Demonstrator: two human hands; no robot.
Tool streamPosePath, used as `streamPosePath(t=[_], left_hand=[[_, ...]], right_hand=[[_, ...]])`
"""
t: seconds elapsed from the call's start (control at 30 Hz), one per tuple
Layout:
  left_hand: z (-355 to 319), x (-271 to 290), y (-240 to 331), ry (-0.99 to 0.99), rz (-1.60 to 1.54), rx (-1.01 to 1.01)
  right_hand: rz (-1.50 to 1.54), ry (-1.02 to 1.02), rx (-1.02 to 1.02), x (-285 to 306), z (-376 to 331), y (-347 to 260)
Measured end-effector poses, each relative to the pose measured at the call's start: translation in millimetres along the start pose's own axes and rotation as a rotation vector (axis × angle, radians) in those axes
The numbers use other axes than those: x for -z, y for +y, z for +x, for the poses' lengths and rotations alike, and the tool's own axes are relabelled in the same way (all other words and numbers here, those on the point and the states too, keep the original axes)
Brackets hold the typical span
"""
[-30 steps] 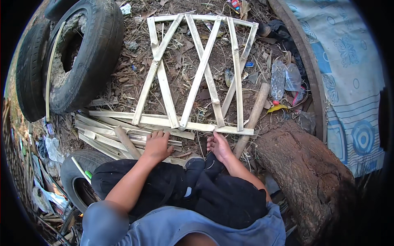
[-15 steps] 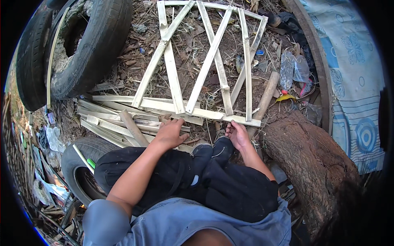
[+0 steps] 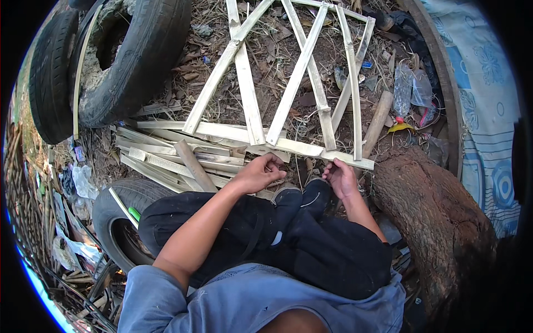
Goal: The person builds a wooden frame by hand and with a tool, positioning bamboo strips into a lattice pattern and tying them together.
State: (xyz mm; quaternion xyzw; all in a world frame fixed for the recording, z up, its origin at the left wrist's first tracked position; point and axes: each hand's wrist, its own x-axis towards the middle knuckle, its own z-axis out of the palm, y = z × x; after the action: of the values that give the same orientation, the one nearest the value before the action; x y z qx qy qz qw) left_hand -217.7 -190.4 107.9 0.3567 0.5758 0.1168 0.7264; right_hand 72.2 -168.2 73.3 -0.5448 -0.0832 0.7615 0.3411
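Observation:
Split bamboo strips lie crossed on the ground as a lattice frame [image 3: 298,72], joined to a long bottom strip [image 3: 302,147]. Just below the middle of that strip is my left hand [image 3: 256,175], its fingers loosely bent, thumb apart, nothing visible in it. Close to the strip's right end, my right hand [image 3: 344,181] has its fingers bent together, fingertips at the lower edge. Whether something thin is pinched there is too small to tell. My dark shoes [image 3: 302,198] sit between the two hands.
Loose bamboo strips [image 3: 161,161] are piled at left with a short round stick [image 3: 194,166]. Old tires [image 3: 145,61] stand far left; another tire [image 3: 119,225] has a green-handled tool [image 3: 134,213] nearby. A thick log [image 3: 436,194] lies at right, near plastic bottles [image 3: 402,91].
My left hand has come away from the strip pile and moved right, toward my right hand, its fingers now more bent. My right hand stays by the bottom strip. The whole view has shifted slightly.

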Motion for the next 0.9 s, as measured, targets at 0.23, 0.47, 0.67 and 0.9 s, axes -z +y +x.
streamPosePath(t=[0.23, 0.47, 0.67, 0.9], left_hand=[[-7, -4, 3, 0.012, 0.058, -0.025], [-26, -4, 31, 0.273, 0.381, -0.158], [-40, 2, 54, 0.872, 0.863, -0.58], [-26, 20, 32, 0.897, 0.898, -0.591]], right_hand=[[-0.116, 0.038, 0.089, -2, 2, 3], [-0.151, 0.023, 0.164, -6, -2, 0], [-0.173, 0.027, 0.209, -7, -5, 0], [-0.161, 0.021, 0.228, -14, -9, 0]])
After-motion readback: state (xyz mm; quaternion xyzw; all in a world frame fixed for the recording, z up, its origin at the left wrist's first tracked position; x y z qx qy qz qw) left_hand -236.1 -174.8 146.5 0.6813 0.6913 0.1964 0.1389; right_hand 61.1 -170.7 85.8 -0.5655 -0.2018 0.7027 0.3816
